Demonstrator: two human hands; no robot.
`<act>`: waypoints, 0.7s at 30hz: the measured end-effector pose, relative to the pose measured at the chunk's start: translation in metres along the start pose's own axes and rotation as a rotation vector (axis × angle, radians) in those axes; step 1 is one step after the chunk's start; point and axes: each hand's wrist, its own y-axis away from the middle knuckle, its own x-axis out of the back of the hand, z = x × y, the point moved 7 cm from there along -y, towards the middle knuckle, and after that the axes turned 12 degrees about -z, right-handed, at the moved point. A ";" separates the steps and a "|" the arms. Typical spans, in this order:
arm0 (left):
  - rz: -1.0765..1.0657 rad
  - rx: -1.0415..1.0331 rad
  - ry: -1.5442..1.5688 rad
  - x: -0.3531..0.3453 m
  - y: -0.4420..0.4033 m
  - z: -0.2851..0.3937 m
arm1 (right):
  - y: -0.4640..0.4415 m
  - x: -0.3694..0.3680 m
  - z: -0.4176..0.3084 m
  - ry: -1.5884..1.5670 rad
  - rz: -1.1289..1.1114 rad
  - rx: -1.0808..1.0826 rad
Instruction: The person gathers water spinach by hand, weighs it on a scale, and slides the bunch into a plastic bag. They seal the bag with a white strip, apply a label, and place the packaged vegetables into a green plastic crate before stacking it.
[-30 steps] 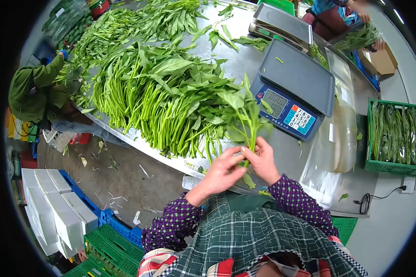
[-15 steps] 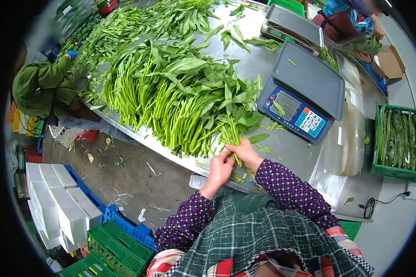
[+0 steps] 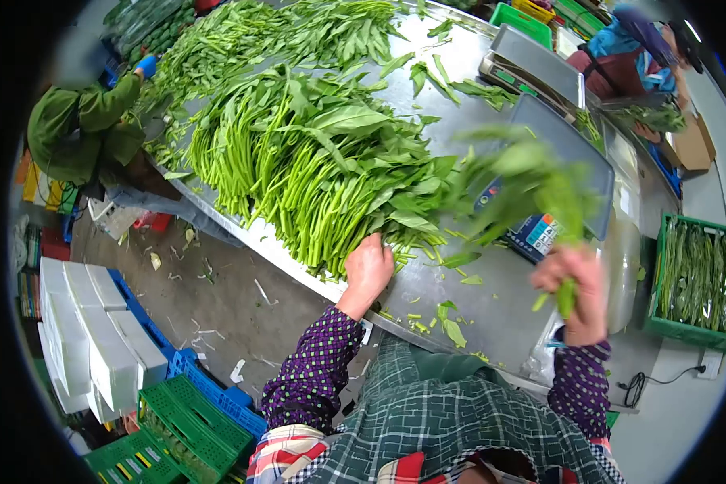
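A large pile of water spinach (image 3: pixel 298 161) lies on the metal table, its cut stems toward me. At the right end of the pile's stems, my left hand (image 3: pixel 369 269) is closed, fingers curled around some stems; its fingertips are partly hidden. My right hand (image 3: pixel 574 284), smeared by motion, grips the stem end of a bunch of water spinach (image 3: pixel 532 181). That bunch is raised in front of the blue digital scale (image 3: pixel 536 236), hiding much of its display and pan. Loose leaves and stem bits (image 3: pixel 453 331) lie on the table between my hands.
A second scale (image 3: pixel 536 60) stands behind. At right, a green crate (image 3: pixel 702 278) holds bagged greens. White boxes (image 3: pixel 93 323) and green crates (image 3: pixel 194 427) stand at lower left. A person in a green jacket (image 3: pixel 81 129) works at left, another person (image 3: pixel 629 60) at upper right.
My right hand has moved right and lifted the bunch off the table toward the scale. My left hand has let go of that bunch and moved up-left to the pile's stems.
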 end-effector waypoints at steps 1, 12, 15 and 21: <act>-0.028 -0.014 0.002 0.000 0.000 0.000 | 0.000 -0.011 -0.023 -0.015 -0.007 0.127; 0.521 0.046 0.114 0.135 0.044 -0.049 | -0.095 -0.119 0.218 -0.116 -0.112 -0.258; 0.414 0.102 -0.020 0.110 0.043 -0.059 | -0.096 -0.118 0.263 -0.089 0.008 -0.403; 0.421 0.153 0.054 0.093 0.046 -0.062 | -0.139 -0.109 0.266 0.171 0.034 -0.291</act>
